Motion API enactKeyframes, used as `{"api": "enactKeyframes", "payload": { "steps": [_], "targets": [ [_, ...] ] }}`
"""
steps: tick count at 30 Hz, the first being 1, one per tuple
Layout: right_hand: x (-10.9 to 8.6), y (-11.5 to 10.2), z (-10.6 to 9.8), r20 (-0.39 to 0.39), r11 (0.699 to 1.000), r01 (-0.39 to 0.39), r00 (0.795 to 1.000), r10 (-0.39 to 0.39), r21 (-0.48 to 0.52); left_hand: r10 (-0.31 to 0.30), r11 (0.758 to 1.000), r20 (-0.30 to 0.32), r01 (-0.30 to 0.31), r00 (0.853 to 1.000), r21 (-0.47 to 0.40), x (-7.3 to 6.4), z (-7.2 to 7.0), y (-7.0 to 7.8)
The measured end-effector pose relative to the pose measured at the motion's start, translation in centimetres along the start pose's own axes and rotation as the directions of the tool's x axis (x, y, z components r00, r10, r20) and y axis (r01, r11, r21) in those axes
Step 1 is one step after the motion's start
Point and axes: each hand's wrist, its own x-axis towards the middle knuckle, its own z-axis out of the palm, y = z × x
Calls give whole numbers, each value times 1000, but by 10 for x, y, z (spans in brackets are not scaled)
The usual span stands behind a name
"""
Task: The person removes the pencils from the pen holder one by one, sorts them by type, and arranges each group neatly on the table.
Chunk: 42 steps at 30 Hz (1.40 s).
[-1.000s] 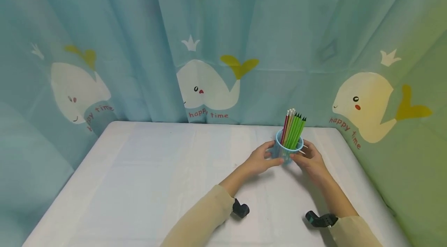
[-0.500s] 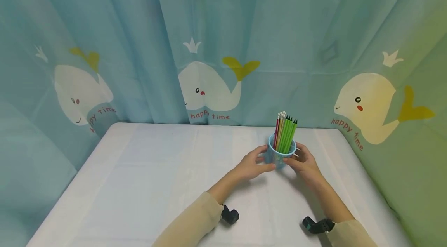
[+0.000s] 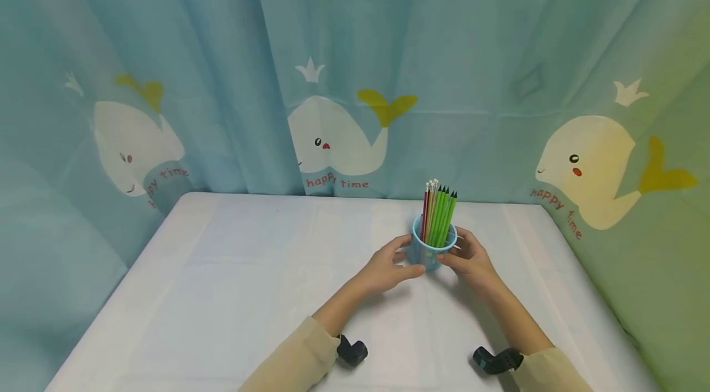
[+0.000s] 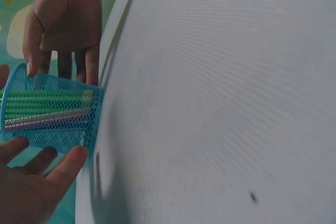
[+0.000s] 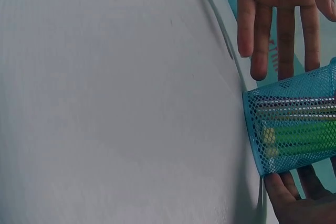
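Observation:
A light blue mesh pencil cup [image 3: 418, 251] stands upright between both hands toward the back right of the table. Several green pencils [image 3: 442, 219] with dark tips poke out of it, beside thinner red and tan ones [image 3: 426, 216] with pale ends. My left hand [image 3: 383, 267] holds the cup's left side, thumb across the front near the base. From the right, my right hand [image 3: 470, 262] grips it with the thumb at the front below the rim and the fingers behind. In the left wrist view the cup's base [image 4: 95, 121] is close over the tabletop.
A white cloth covers the table [image 3: 249, 293]. Blue-green curtains [image 3: 460, 40] printed with whales hang along its back and sides. Black wrist cameras [image 3: 352, 352] sit by the beige sleeves [image 3: 302, 355].
Both hands have moved left and slightly toward the front with the pencil cup between them. The pencils stay in the cup.

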Motion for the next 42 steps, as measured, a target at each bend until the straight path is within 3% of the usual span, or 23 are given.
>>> {"api": "enactKeyframes", "payload": {
  "steps": [10,23,33,42],
  "targets": [
    [1,4,16,-6,1000,-8,1000,8,6,-21,1000,-29,21,999,-15,-11,-9,-7],
    [-2,3,33,33,1000,-26,999,25,18,16,1000,-50,-15,999,17,-31,-21,-16],
    [-4,-2,47,76,999,12,997,-15,34,60,998,-70,-60,996,-8,-41,-29,-20],
    [-5,-4,58,133,996,44,990,-54,81,64,997,-102,-68,993,-33,-46,-36,-26]
  ]
}}
